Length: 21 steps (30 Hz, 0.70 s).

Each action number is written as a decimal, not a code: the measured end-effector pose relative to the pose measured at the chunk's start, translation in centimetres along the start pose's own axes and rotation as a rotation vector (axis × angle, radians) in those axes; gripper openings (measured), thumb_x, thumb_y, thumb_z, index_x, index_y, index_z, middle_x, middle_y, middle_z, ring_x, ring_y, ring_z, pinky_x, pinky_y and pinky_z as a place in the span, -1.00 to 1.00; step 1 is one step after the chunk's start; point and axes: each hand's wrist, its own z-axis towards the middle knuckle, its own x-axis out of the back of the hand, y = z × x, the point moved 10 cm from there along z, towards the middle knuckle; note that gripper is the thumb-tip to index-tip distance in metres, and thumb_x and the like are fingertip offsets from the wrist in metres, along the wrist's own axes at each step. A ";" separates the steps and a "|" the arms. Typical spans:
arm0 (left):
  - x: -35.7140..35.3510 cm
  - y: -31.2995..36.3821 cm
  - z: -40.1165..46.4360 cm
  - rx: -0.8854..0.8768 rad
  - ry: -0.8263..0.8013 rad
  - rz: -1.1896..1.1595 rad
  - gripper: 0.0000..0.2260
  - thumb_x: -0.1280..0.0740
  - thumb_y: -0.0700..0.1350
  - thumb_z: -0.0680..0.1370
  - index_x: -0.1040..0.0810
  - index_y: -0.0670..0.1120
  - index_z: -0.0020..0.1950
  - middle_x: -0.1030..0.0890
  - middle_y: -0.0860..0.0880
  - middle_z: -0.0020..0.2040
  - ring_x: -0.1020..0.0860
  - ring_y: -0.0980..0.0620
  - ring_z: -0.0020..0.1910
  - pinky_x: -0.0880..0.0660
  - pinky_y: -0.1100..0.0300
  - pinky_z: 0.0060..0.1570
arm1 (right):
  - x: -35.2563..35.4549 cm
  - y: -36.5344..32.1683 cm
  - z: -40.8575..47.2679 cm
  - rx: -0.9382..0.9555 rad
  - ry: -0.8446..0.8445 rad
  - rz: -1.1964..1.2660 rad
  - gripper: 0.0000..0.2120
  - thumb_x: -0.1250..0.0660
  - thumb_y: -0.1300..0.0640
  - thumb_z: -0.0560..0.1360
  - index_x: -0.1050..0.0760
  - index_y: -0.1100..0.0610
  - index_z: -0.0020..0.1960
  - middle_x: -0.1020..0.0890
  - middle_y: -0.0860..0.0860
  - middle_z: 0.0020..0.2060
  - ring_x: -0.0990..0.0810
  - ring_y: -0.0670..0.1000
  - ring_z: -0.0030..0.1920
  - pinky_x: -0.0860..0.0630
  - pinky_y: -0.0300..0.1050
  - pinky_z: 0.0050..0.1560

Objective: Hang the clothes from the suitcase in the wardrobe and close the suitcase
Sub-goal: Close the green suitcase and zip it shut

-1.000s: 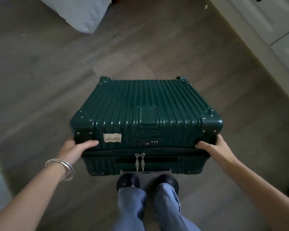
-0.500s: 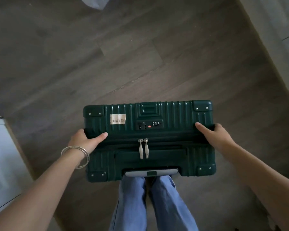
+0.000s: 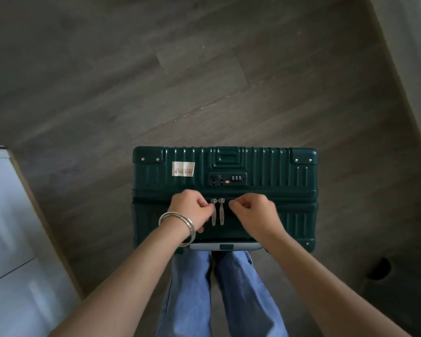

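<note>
We've moved both hands off the sides to the 2 zipper pulls (image 3: 217, 211), left hand (image 3: 191, 210) and right hand (image 3: 252, 211) curled beside them, so the upright green suitcase (image 3: 272, 173) on the floor (image 3: 156, 93) looks zipped shut, hanging unconfirmed.

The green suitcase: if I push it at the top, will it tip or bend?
The suitcase looks like a ribbed hard shell, so it should probably stay stiff. It stands upright on the floor, taller than deep, so a top push might tip it. The zipper pulls hang loose and would likely swing.
</note>
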 end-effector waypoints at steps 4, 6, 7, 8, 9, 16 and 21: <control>-0.6 0.4 0.6 -0.017 0.034 -0.118 -0.87 -0.37 -0.13 0.46 -0.42 -0.06 -0.21 -0.56 0.03 -0.42 -0.53 0.16 -0.55 -0.34 0.50 -0.65 | -2.2 -0.6 -0.2 -0.005 0.002 0.009 -0.78 -0.33 0.07 0.47 -0.50 0.11 0.09 -0.59 -0.08 -0.21 -0.59 0.00 -0.08 -0.55 -0.11 -0.04; -1.2 0.8 0.6 -0.032 0.002 -0.159 -0.85 -0.36 -0.19 0.45 -0.40 -0.04 -0.21 -0.57 0.02 -0.41 -0.53 0.13 -0.54 -0.35 0.48 -0.65 | -2.3 -0.6 -0.1 -0.005 0.008 0.061 -0.79 -0.35 0.10 0.47 -0.47 0.11 0.08 -0.54 -0.10 -0.21 -0.56 -0.03 -0.11 -0.52 -0.19 -0.11; -1.4 0.8 0.6 -0.033 -0.009 -0.175 -0.84 -0.35 -0.21 0.46 -0.39 -0.03 -0.21 -0.58 0.02 -0.42 -0.52 0.12 -0.54 -0.34 0.46 -0.67 | -2.3 -0.6 -0.1 -0.004 0.001 0.081 -0.81 -0.36 0.11 0.46 -0.48 0.10 0.05 -0.55 -0.09 -0.20 -0.56 -0.04 -0.11 -0.49 -0.25 -0.15; -1.6 0.8 0.6 -0.037 -0.015 -0.194 -0.82 -0.34 -0.24 0.46 -0.39 -0.01 -0.22 -0.58 0.02 -0.42 -0.52 0.12 -0.54 -0.32 0.44 -0.68 | -2.4 -0.5 0.0 -0.003 -0.007 0.114 -0.85 -0.37 0.12 0.46 -0.48 0.08 0.01 -0.57 -0.08 -0.21 -0.57 -0.05 -0.12 -0.47 -0.30 -0.19; -1.7 0.6 0.6 -0.039 -0.021 -0.213 -0.80 -0.31 -0.27 0.46 -0.41 0.02 -0.23 -0.58 0.01 -0.42 -0.52 0.12 -0.52 -0.32 0.42 -0.66 | -2.4 -0.4 0.0 -0.011 -0.018 0.161 -0.89 -0.37 0.13 0.46 -0.49 0.07 -0.04 -0.59 -0.07 -0.22 -0.58 -0.05 -0.13 -0.48 -0.30 -0.18; -1.5 0.1 -0.1 -0.104 -0.010 -0.315 -0.69 -0.29 -0.43 0.40 -0.64 -0.12 0.02 -0.66 -0.09 -0.13 -0.58 0.06 -0.19 -0.56 0.28 -0.10 | -2.2 0.2 -0.1 -0.069 -0.115 0.424 -0.70 -0.15 0.34 0.51 -0.62 0.16 0.07 -0.62 -0.06 -0.23 -0.54 -0.15 -0.21 -0.40 -0.36 -0.23; -0.3 1.3 -0.2 -0.187 0.134 -0.258 -0.85 -0.45 -0.29 0.38 -0.67 -0.17 -0.06 -0.58 0.01 -0.26 -0.47 0.27 -0.36 -0.39 0.64 -0.31 | -2.0 -1.0 0.0 0.034 -0.130 0.368 -0.72 -0.34 0.38 0.44 -0.60 0.24 0.14 -0.69 0.08 -0.07 -0.64 -0.04 -0.04 -0.53 -0.24 0.10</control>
